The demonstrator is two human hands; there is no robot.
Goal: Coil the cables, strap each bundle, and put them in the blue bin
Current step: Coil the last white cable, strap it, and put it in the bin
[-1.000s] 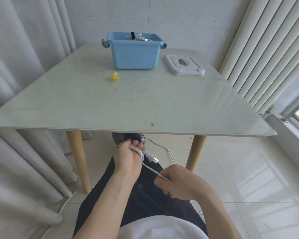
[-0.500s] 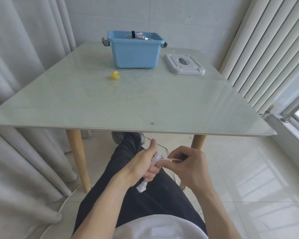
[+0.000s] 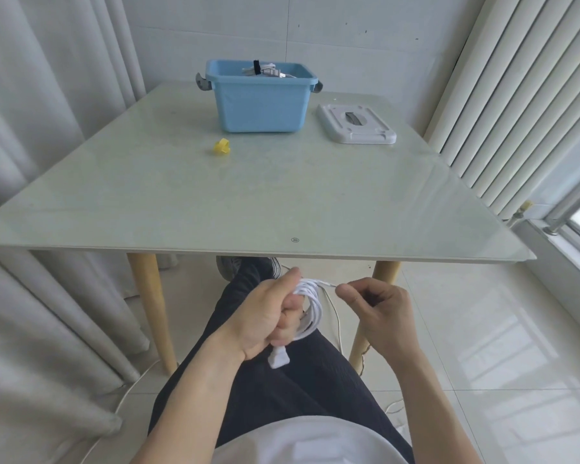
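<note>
Below the table's near edge, over my lap, my left hand (image 3: 268, 313) grips a coil of white cable (image 3: 312, 308) with several loops; its white plug (image 3: 278, 359) hangs beneath the fist. My right hand (image 3: 374, 306) pinches the loose run of the same cable just right of the coil, and the rest trails down to the floor. The blue bin (image 3: 260, 95) stands at the far middle of the table (image 3: 215, 202) and holds a strapped cable bundle (image 3: 265, 70) with a black strap. A small yellow strap (image 3: 221, 146) lies on the table, left of the bin.
The bin's white lid (image 3: 357, 123) lies flat to the right of the bin. Curtains hang along the left side, vertical blinds on the right. My crossed legs in dark trousers sit under the table between its wooden legs. More white cable lies on the floor tiles.
My left hand has turned over so the plug now hangs below it, and the coil has gained loops. My right hand rose from my lap and carried the cable up beside the coil.
</note>
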